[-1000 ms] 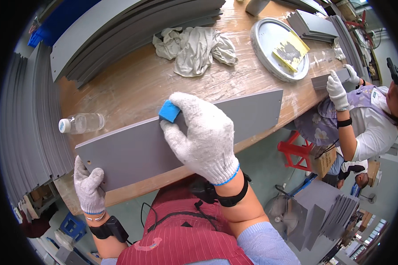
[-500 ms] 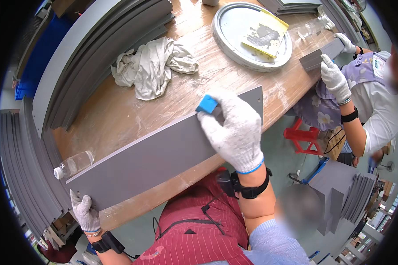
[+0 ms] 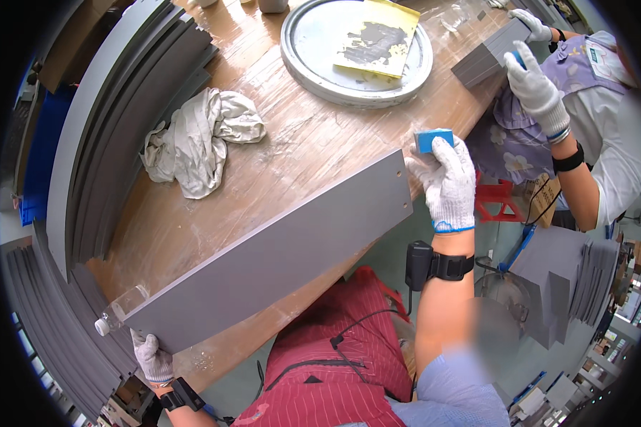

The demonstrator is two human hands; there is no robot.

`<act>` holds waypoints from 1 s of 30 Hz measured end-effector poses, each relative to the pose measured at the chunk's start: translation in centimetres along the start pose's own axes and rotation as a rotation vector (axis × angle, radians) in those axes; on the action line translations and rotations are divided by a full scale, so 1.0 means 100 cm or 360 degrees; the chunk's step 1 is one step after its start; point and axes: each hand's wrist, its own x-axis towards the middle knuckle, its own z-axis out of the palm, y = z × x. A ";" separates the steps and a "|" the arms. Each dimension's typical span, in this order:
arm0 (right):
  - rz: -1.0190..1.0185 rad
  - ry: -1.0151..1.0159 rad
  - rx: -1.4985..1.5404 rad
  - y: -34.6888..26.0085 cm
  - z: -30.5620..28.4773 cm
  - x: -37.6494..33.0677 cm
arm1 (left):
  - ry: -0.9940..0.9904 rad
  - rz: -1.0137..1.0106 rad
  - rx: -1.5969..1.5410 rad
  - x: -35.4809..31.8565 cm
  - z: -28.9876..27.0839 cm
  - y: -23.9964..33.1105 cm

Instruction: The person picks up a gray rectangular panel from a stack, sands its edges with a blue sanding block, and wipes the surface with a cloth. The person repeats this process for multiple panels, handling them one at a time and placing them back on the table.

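Observation:
A long flat grey panel [image 3: 271,252] lies slantwise over the front of the wooden table, with two small holes near its right end. My left hand [image 3: 153,358], in a white knit glove, grips the panel's near left corner. Just off the panel's right end, my gloved right hand [image 3: 449,181] pinches a small blue block [image 3: 434,140] between thumb and fingers. The block does not touch the panel. Beside the panel's left end lies a clear plastic bottle [image 3: 124,304] with a white cap, partly behind the panel.
A crumpled whitish cloth [image 3: 199,142] lies on the table [image 3: 299,142]. Behind it is a round lid [image 3: 313,85] bearing a yellow sheet [image 3: 406,43] smeared grey. Stacks of grey panels [image 3: 121,135] stand left. At right, a co-worker [image 3: 591,114] handles grey pieces near a red stool [image 3: 495,201].
My right hand has moved right with the blue block, from the panel's far edge to beyond its right end. My left hand still holds the left corner. The view has shifted.

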 end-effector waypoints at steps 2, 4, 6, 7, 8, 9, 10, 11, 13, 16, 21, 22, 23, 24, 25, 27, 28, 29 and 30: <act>0.0056 0.0000 0.0144 0.001 -0.024 -0.019 | -0.0058 -0.0028 -0.0036 0.013 0.030 -0.001; 0.0137 0.0162 0.0230 -0.005 -0.059 -0.030 | -0.0103 -0.0116 0.0023 0.030 0.042 -0.003; 0.0176 0.0273 0.0300 -0.011 -0.087 -0.040 | -0.0189 -0.0194 0.0147 0.050 0.052 -0.007; 0.0027 0.0345 0.0078 -0.013 -0.095 -0.041 | -0.0231 -0.0208 0.0163 0.058 0.059 -0.009; -0.0116 0.0418 -0.0143 -0.014 -0.101 -0.041 | -0.0275 -0.0219 0.0183 0.069 0.071 -0.009; -0.0253 0.0488 -0.0367 -0.016 -0.104 -0.041 | -0.0317 -0.0229 0.0203 0.076 0.080 -0.010; -0.0521 0.0416 -0.0920 -0.019 -0.104 -0.046 | -0.0343 -0.0258 0.0222 0.082 0.083 -0.013; -0.0471 0.0502 -0.1078 -0.017 -0.098 -0.049 | -0.0370 -0.0276 0.0242 0.091 0.083 -0.017; -0.0422 0.0334 -0.1195 -0.014 -0.069 -0.057 | -0.0394 -0.0314 0.0272 0.102 0.089 -0.021; -0.0876 0.0150 -0.2061 0.002 -0.048 -0.057 | -0.0400 -0.0363 0.0304 0.108 0.095 -0.023; -0.0530 0.0219 -0.2278 -0.002 -0.060 -0.044 | -0.0408 -0.0384 0.0331 0.109 0.091 -0.024; -0.0503 0.0379 -0.2256 -0.010 -0.073 -0.038 | -0.0411 -0.0399 0.0337 0.108 0.093 -0.022; -0.0364 0.0524 -0.2222 -0.014 -0.091 -0.029 | -0.0421 -0.0404 0.0340 0.109 0.093 -0.021; -0.0313 0.0620 -0.2241 -0.019 -0.108 -0.023 | -0.0429 -0.0412 0.0341 0.110 0.094 -0.021; -0.0315 0.0633 -0.2036 -0.022 -0.121 -0.020 | -0.0424 -0.0402 0.0353 0.111 0.094 -0.021; -0.0317 0.0452 -0.1456 -0.026 -0.124 -0.021 | -0.0406 -0.0385 0.0380 0.110 0.093 -0.021; -0.0326 0.0440 -0.1517 -0.023 -0.123 -0.022 | -0.0409 -0.0396 0.0365 0.110 0.093 -0.022; -0.0334 0.0429 -0.1578 -0.021 -0.120 -0.023 | -0.0414 -0.0410 0.0351 0.110 0.094 -0.021; -0.0282 0.0379 -0.1546 -0.019 -0.117 -0.025 | -0.0419 -0.0425 0.0337 0.111 0.095 -0.021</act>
